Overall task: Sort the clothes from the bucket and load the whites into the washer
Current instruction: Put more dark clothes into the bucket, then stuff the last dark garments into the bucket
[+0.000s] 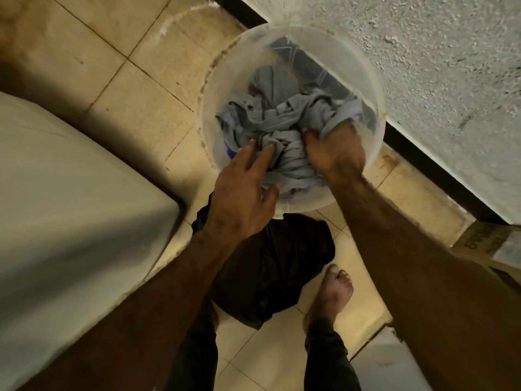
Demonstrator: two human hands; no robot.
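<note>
A translucent white bucket stands on the tiled floor against the wall. It holds a crumpled heap of grey clothes, with a bit of blue cloth showing at the left. My right hand is dug into the heap, fingers closed on grey fabric. Over the near left side of the heap, my left hand is spread flat with its fingertips touching the cloth. A dark garment lies piled on the floor just in front of the bucket. The white washer fills the left side.
A rough white wall with a dark skirting runs along the right. My bare right foot stands beside the dark pile. A cardboard box sits at the right edge. Beige floor tiles lie open to the upper left.
</note>
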